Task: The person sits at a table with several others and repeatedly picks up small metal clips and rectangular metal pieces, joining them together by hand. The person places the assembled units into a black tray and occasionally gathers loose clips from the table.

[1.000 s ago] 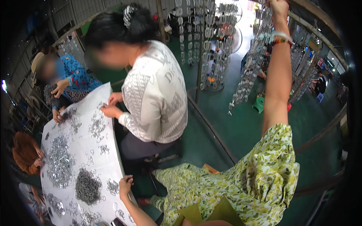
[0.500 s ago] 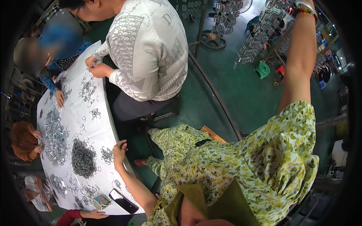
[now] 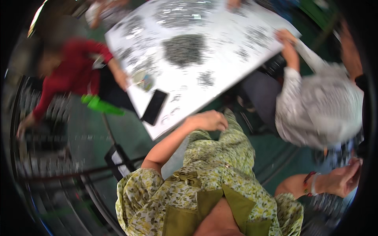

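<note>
My left hand (image 3: 210,120) hangs just off the near edge of a white-topped table (image 3: 224,80), above my lap, with its fingers curled in. Whatever it might hold is hidden by the fingers. Out at the right side my right hand (image 3: 346,179) is raised, a bangle and a beaded bracelet on its wrist; its fingers are smeared. On the tabletop lie a dense dark heap of small metal hooks (image 3: 184,50), a wider silvery heap (image 3: 177,13) behind it, and small clusters (image 3: 205,78). A black phone (image 3: 155,107) rests at the near left corner, beside a tub (image 3: 142,80).
A person in a red sleeve (image 3: 84,51) is at the left, one hand by the tub. At the right a person in a light patterned sweater (image 3: 321,106) leans at the table, one hand on its edge. Metal rails (image 3: 75,173) stand lower left, near a bright green object (image 3: 102,105).
The view has swung round toward the table, blurring much of it. My left hand has come away from the tabletop edge to over my lap. My right arm is now lower and bent.
</note>
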`<state>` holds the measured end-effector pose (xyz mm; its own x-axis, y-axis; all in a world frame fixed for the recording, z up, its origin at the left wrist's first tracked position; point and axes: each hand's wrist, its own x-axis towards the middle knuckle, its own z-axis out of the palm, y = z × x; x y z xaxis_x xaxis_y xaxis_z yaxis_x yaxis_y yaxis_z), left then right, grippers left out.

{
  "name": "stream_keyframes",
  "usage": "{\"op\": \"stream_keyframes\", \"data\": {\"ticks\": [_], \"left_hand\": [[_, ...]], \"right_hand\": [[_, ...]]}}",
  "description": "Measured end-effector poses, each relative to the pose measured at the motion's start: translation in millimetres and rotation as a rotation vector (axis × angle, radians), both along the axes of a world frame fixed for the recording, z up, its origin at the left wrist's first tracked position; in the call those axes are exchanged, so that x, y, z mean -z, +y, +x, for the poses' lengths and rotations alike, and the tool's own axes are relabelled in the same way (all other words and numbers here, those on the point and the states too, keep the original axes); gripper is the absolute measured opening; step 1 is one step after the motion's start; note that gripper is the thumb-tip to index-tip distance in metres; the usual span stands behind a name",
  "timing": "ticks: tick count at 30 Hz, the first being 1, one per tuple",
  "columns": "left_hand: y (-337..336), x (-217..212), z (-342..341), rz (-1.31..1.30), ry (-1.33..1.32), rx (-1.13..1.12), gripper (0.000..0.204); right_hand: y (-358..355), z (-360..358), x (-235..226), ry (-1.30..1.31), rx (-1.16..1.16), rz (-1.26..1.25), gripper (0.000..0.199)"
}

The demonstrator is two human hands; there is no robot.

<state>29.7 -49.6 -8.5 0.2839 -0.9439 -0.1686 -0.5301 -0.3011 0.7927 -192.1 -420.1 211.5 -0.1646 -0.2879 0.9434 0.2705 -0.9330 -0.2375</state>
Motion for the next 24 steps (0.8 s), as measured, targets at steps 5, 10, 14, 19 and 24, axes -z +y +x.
{"op": "stream_keyframes", "data": {"ticks": [5,10,14,19,24], "left_hand": [[61,-5,-51,0.469,0.206,0.08,0.033],[97,-26,-37,0.299,0.228,-0.113,0.04],[86,-50,37,0.041,-0.351,-0.605,0.033],[12,-46,70,-0.23,-0.548,-0.846,0.034],[-34,-40,15,-0.292,-0.491,-0.563,0.042]], "right_hand": [[44,98,43,0.164,-0.379,0.038,0.026],[43,111,49,0.145,-0.304,0.096,0.03],[54,102,80,0.24,-0.365,0.099,0.035],[88,82,114,0.599,-0.501,0.139,0.039],[77,75,116,0.783,-0.581,0.197,0.038]]}}
